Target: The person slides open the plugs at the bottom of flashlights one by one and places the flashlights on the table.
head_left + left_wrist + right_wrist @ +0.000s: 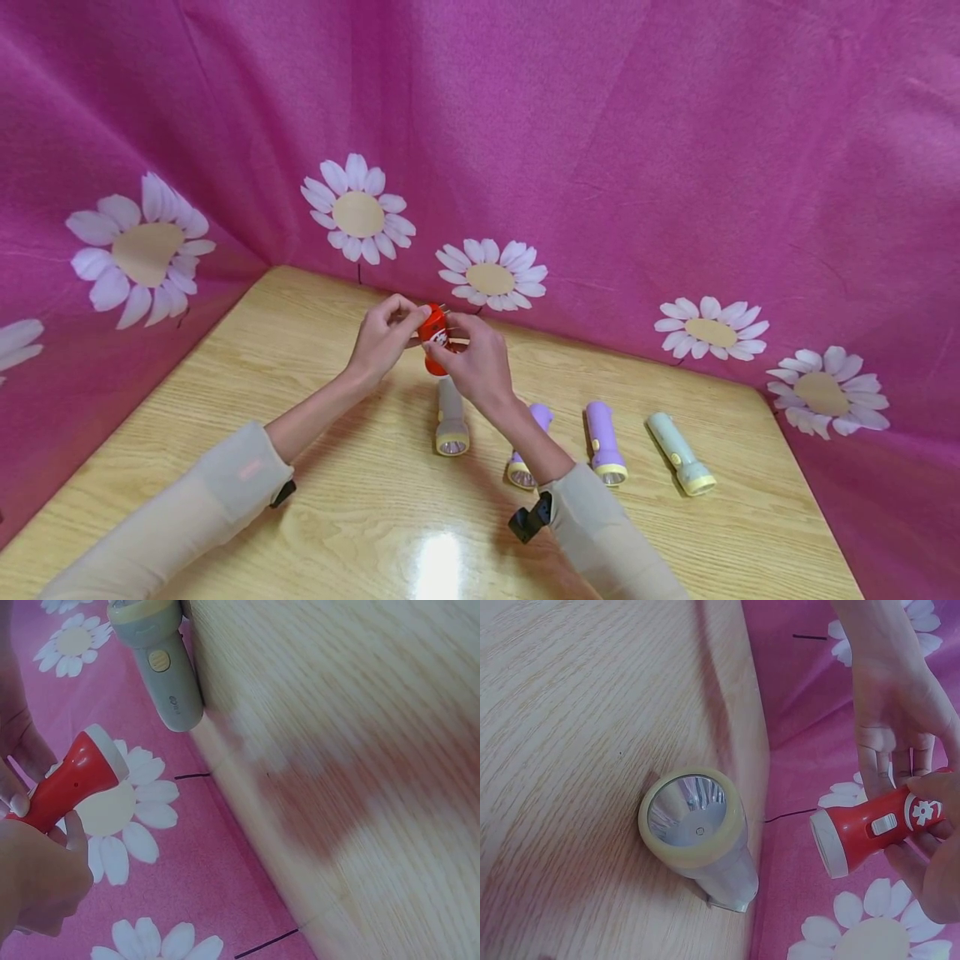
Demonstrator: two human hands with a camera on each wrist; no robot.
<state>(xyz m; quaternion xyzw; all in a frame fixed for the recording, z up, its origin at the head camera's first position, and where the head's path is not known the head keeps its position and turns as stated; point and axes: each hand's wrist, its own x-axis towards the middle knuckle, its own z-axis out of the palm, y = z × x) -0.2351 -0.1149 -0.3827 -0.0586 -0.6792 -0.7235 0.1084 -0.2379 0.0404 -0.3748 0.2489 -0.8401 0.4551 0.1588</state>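
Observation:
A red flashlight is held up above the far part of the table, its head pointing down toward me. It has a white rim around the lens, a white slide switch and a white flower print. My left hand pinches its tail end with thumb and fingers. From the other side, my right hand grips its body with the thumb on top. Just below the hands, a grey flashlight with a cream head lies on the table. Fingers hide part of the red body.
To the right lie two purple flashlights, one partly behind my right forearm, and a pale green flashlight. All stand on a wooden table. A pink cloth with daisies rises along the table's back and sides.

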